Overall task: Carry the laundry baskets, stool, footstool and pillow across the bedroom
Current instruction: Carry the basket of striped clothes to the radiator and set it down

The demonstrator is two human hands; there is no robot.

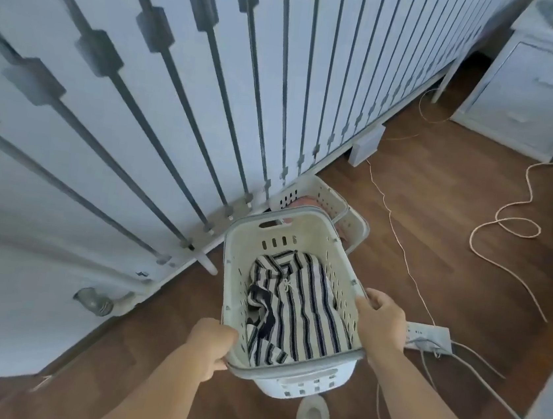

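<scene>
Both hands' grip (209, 346) (381, 324) flanks the laundry basket (296, 382) rim.

A bedroom in a home: a pale slatted bed frame (167, 69) stands on a wood floor (440, 207), with a drawered nightstand (536, 97) near it (cords (514, 222) trail loose across the boards). Two laundry baskets (294, 280) hold clothes, one a striped garment (298, 308).

Beyond the left hand (209, 346), the held basket (283, 379) hides most of a second basket (321, 193); its pinkish contents (303, 201) cannot be identified.
</scene>
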